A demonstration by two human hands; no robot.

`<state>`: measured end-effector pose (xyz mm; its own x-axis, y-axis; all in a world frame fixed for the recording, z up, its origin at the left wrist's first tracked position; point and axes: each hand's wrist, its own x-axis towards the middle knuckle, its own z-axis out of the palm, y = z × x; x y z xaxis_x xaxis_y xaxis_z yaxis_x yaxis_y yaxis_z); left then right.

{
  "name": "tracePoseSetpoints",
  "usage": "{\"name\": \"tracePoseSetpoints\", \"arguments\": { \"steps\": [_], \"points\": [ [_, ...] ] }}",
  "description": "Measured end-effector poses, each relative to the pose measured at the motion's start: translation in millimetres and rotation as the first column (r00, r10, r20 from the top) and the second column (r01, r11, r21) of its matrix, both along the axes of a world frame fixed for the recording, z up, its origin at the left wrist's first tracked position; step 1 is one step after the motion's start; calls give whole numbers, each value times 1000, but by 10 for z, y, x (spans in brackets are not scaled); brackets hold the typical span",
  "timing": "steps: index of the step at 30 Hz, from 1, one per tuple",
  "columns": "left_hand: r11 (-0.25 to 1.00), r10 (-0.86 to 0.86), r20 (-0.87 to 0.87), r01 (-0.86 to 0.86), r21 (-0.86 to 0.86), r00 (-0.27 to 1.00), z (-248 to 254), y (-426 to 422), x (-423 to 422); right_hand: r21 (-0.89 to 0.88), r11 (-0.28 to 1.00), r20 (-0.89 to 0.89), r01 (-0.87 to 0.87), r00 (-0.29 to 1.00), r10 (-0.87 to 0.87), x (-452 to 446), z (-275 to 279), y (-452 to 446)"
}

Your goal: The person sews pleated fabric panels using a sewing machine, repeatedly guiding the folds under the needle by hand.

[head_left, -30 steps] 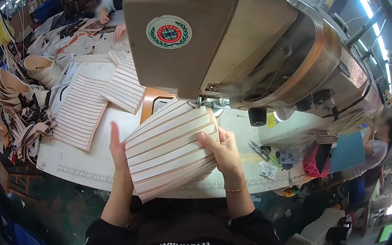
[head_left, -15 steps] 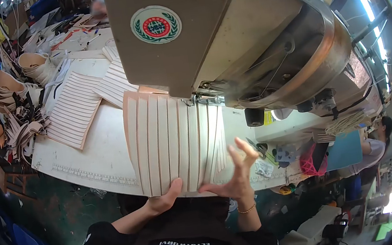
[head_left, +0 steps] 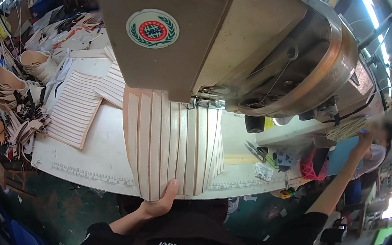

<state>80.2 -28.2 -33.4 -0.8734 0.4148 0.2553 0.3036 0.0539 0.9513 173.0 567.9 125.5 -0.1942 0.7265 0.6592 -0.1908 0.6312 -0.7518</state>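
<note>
A pale panel with raised, dark-edged strips lies on the sewing machine table, its far part beneath the machine head. Its strips run away from me towards the needle area. My left hand grips the panel's near edge, thumb on top and fingers underneath. Far off to the right, my right hand is at the end of my stretched arm, beside a bundle of pale cord. Its fingers are small and unclear, so what it touches cannot be made out.
More striped panels lie to the left, near stacked curved pieces and dark scraps. Scissors, a small plastic packet and a pink mesh basket are on the right. Another person sits beyond.
My right hand has left the panel's near edge and swung far out to the right. My left hand still holds the panel, which has shifted slightly.
</note>
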Motion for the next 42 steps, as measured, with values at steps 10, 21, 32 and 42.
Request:
{"name": "tracePoseSetpoints", "arguments": {
  "steps": [10, 21, 32, 42],
  "points": [
    [967, 94, -114, -64, 247, 989, -4, -16, -152, 665, 513, -7, 543, 691, -723, 44, 509, -492],
    [816, -9, 345, -193, 544, 938, 94, 147, -101, 616, 711, 338, -338, 929, 150, -842, -1919, -4034],
    [916, -65, 446, -123, 381, 893, 290, 92, -413, 544, 803, 281, -242, 955, 97, -1016, -1649, -3810],
    [911, 39, 396, -196, 362, 917, 351, 229, -821, 481, 847, 193, -227, 970, 151, -1376, -1535, -3703]
  ]
}}
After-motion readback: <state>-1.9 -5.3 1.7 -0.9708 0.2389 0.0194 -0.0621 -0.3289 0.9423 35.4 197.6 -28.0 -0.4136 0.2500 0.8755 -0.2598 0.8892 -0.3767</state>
